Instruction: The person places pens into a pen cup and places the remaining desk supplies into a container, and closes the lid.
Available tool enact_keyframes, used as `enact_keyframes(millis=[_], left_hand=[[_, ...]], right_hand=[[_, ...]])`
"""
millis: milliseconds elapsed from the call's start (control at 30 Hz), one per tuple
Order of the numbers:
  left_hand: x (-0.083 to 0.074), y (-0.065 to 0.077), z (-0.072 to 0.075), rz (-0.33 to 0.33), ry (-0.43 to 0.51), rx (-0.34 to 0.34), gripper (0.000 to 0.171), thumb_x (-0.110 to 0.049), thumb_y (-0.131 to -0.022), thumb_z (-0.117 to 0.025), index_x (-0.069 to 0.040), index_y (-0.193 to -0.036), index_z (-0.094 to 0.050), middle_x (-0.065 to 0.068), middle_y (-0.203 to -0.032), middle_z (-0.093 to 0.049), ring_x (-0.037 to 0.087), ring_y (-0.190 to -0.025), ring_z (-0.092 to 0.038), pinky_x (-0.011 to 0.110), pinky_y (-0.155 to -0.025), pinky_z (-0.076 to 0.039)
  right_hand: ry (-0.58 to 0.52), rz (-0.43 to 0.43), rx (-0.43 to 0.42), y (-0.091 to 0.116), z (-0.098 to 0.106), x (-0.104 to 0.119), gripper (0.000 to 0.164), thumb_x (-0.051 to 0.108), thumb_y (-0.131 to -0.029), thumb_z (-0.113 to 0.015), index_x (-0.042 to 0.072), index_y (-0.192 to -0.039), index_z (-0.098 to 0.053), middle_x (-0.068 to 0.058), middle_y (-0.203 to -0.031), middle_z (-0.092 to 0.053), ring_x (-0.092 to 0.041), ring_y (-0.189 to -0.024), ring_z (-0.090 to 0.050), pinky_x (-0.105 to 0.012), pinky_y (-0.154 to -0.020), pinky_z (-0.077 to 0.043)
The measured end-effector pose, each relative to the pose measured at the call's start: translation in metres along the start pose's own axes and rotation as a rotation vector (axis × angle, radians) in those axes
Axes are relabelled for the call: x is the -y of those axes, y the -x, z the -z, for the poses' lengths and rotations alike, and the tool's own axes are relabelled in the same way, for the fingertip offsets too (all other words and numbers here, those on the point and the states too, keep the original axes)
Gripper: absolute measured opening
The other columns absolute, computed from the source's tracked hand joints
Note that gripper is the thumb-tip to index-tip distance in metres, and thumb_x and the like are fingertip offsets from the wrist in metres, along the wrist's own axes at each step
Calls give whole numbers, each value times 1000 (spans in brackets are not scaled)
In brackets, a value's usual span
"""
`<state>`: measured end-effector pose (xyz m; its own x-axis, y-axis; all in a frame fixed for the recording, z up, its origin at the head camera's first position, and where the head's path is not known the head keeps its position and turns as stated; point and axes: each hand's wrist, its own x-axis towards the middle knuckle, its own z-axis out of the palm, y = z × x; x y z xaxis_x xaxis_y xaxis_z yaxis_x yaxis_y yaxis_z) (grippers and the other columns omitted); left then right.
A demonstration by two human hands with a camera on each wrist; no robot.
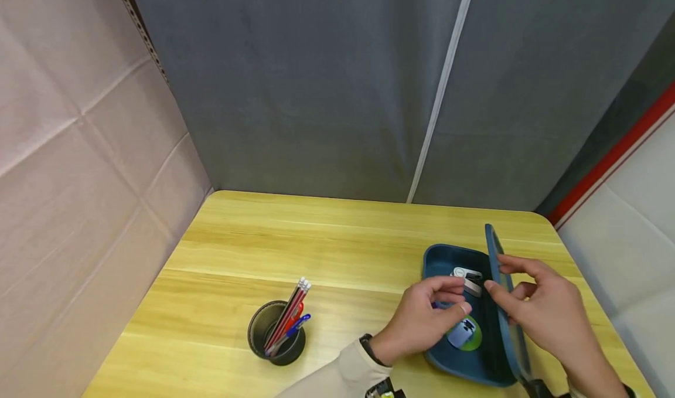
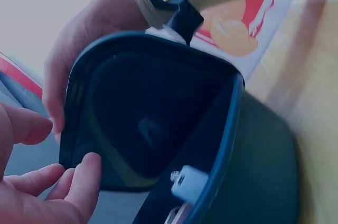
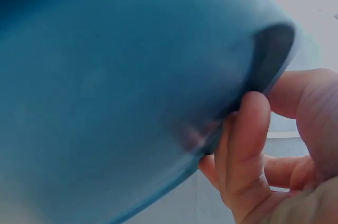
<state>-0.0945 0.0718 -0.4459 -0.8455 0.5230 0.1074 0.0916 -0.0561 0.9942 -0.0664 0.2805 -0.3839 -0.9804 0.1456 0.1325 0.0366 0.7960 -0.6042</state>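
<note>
A dark blue storage box (image 1: pixel 443 256) stands at the table's right side, its lid (image 1: pixel 510 342) tilted up along the right. With thumb and fingers my right hand (image 1: pixel 554 307) pinches the lid's edge; the right wrist view shows the fingers (image 3: pixel 248 134) at that rim. My left hand (image 1: pixel 422 313) hovers over the box with loosely bent fingers, nothing visible between them. Inside lie a white item with a dark cord (image 1: pixel 467 274), a pale blue block (image 1: pixel 460 333) and a green round piece (image 1: pixel 476 340). The left hand partly hides the contents.
A black mesh pen cup (image 1: pixel 258 327) with several pencils and pens (image 1: pixel 290 316) stands left of the box on the wooden table (image 1: pixel 316 234). Grey curtain (image 1: pixel 316 93) closes off the back, and pale cloth walls (image 1: pixel 79 210) flank the sides.
</note>
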Motion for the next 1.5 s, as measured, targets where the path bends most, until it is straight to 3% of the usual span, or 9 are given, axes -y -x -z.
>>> enact_keyframes(millis=[100,267,367,633,1000,1233,1500], left_hand=[[-2,-1,-6,11,100,37,42,-19,-103,-69,-11,-144,-64,-5,-132,-71,-5,-109,-69,16,-92,-56],[-4,-1,-9,35,350,129,49,-4,-101,-67,-6,-149,-58,-3,-133,-70,-2,-108,-70,19,-88,-59],[-5,-1,-9,43,417,172,51,0,-100,-66,-3,-150,-56,-2,-133,-70,-1,-109,-69,20,-88,-60],[-7,-1,-11,85,436,126,53,6,-97,-67,-4,-148,-57,8,-135,-70,6,-110,-71,21,-86,-60],[-4,2,-11,87,350,37,56,4,-92,-74,-9,-145,-61,-2,-130,-71,1,-105,-71,18,-84,-59],[-1,3,-9,114,312,0,56,2,-90,-76,-11,-143,-62,-5,-122,-69,2,-102,-69,17,-83,-58],[3,6,-6,134,287,-29,57,3,-88,-77,-8,-142,-61,-7,-110,-64,2,-93,-66,14,-78,-55]], right_hand=[[-1,18,8,0,-2,3,60,37,-96,-80,3,-142,-62,-20,-119,-71,-11,-50,-60,-32,-43,-42],[5,47,67,-2,-6,8,65,38,-94,-82,0,-143,-61,-21,-124,-67,-8,-54,-60,-30,-46,-45],[31,66,101,-5,-8,11,68,42,-94,-81,-1,-143,-61,-21,-125,-66,-6,-59,-60,-29,-48,-46],[56,95,119,-7,-10,14,68,44,-94,-81,-1,-141,-63,-20,-124,-67,-4,-62,-59,-28,-48,-46],[-44,22,163,-10,-4,4,68,46,-97,-77,3,-146,-58,-22,-127,-71,-9,-61,-71,-27,-54,-52],[-90,32,103,-12,0,-19,59,40,-100,-75,5,-145,-60,-24,-126,-71,-5,-70,-71,-26,-59,-56],[-86,-59,104,-12,-5,-54,65,46,-100,-72,6,-148,-57,-25,-134,-69,11,-84,-60,-22,-64,-57]])
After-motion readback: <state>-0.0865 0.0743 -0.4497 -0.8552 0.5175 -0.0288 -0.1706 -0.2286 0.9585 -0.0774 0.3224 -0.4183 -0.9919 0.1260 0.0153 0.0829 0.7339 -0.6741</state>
